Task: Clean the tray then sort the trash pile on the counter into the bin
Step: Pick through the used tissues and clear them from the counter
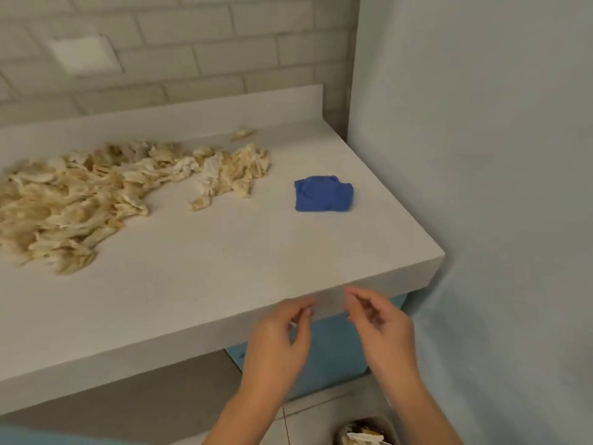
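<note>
I'm reading the head view left to right, taking the blue cloth (pixel 324 194) as reference. Far left of the cloth, the trash pile (pixel 80 200) is lying on the bench (pixel 199 277). It's a wide spread of dry tan husk-like scraps, reaching close to the cloth but not touching it. One stray scrap (pixel 243 133) is sitting left of and behind the cloth, near the upstand. The cloth is lying bunched near the bench's right end.

In front of the cloth, off the bench's front edge, both hands are hovering near each other, touching neither one another nor the bench. The left hand (pixel 279 335) is showing loosely curled fingers, thumb and forefinger nearly meeting. A pale fleck is showing there, and I'm not able to tell whether it's pinching a scrap. The right hand (pixel 382 326) is hanging half-curled and relaxed, holding nothing I can see.

Well in front of the cloth, down on the floor, the bin (pixel 380 420) is showing some scraps inside.

I'm judging the sorting as started, with most of the pile left to go. No tray is showing, so I'm not able to confirm the cleaning step. No brand, label or writing is showing anywhere.
</note>
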The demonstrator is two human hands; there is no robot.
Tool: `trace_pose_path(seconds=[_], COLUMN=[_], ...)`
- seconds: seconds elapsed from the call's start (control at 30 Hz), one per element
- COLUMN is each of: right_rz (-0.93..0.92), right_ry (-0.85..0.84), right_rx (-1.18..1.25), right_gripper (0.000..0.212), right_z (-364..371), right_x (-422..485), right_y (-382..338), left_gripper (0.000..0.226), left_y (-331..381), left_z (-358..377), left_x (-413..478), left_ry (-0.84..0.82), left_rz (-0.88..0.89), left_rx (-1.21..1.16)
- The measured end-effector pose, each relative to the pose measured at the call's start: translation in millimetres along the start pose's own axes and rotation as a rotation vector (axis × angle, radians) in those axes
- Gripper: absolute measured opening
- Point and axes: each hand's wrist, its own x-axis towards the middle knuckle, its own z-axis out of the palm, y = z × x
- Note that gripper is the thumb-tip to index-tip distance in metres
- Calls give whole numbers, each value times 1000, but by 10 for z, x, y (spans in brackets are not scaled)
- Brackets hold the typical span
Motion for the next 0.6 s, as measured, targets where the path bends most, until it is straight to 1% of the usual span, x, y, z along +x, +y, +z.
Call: trace_pose_path(seconds=[0.17, 0.23, 0.3, 0.33, 0.4, 0.43, 0.5, 0.57, 0.6], right_rz=[-106, -117, -122, -136, -167, -172, -171, -156, -159], right_ry=[-95, -134, -172, -178, -189, -201, -205, -172, -148], right_rx=[-39, -49, -61, -91, -180, -213, -271, -316, -334], right_gripper=[22, 22, 22, 24, 28, 31, 36, 40, 42], right_z=[475, 756, 1023, 1149, 1373, 1474, 1649, 1771, 1816], right_x=[348, 525, 686, 772, 958, 1054, 1263, 1445, 1515], right_y=[-410, -542, -665, -714, -783, -806, -834, -844, -839], left_gripper=[26, 24, 19, 25, 56, 72, 94, 111, 115], left_y=[42, -65, -216, -291, -456, -519, -637, -805, -899], left_z=[-729, -1058, -1340, -1456, -1618, -1674, -1740, -1750, -1735], left_x=[336, 605, 962, 1176, 1653, 1902, 2396, 2789, 2919], left_ry=[195, 263, 278, 253, 144, 74, -53, -208, -290], left_rz=[-67, -101, -128, -149, -142, -96, 33, 126, 138], left_rx=[-27, -6, 56, 116, 259, 323, 467, 601, 636])
